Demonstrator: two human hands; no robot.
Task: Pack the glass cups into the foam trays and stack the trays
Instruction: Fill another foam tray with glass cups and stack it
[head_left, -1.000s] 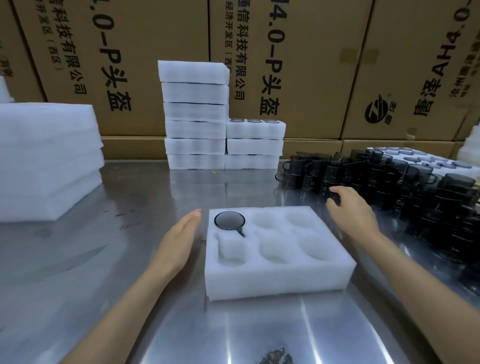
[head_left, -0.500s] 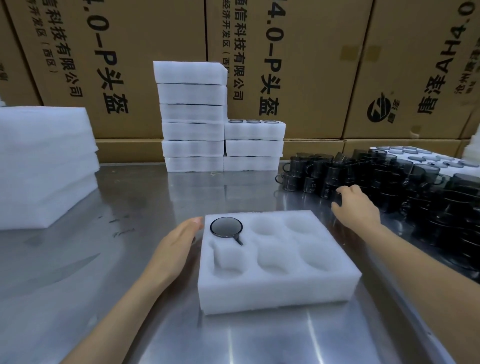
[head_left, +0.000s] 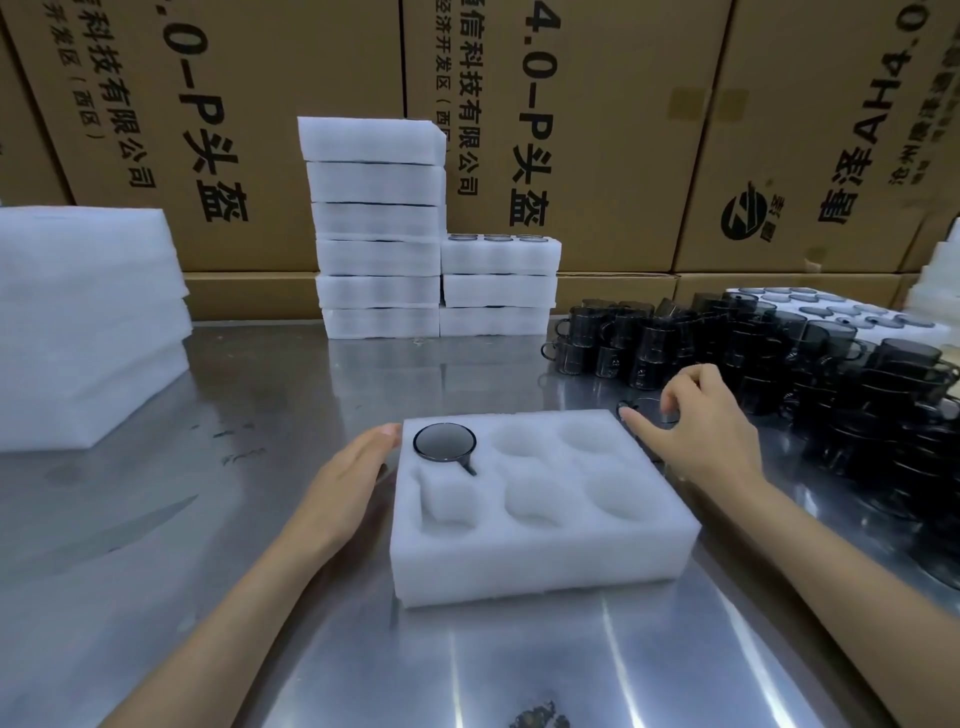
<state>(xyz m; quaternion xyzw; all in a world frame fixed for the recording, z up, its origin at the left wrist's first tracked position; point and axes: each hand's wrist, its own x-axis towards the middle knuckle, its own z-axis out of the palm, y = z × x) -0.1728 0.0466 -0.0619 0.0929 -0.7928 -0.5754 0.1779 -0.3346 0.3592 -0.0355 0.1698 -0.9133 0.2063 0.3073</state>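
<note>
A white foam tray (head_left: 540, 561) with six round pockets lies on the steel table in front of me. One dark glass cup (head_left: 444, 442) sits in its far left pocket, handle pointing toward me. My left hand (head_left: 345, 478) rests flat against the tray's left side, fingers straight. My right hand (head_left: 698, 423) holds another dark glass cup (head_left: 649, 410) by its rim, just beyond the tray's far right corner. Many stacked dark cups (head_left: 779, 353) crowd the table on the right.
Two stacks of filled foam trays (head_left: 379, 228) stand at the back centre against cardboard boxes (head_left: 597, 130). A pile of foam sheets (head_left: 88, 322) lies at the left. Another foam tray with cups (head_left: 841, 312) sits at the far right.
My right hand has drawn back from the cup pile toward the tray, now with a cup in its fingers. The left hand stays against the tray.
</note>
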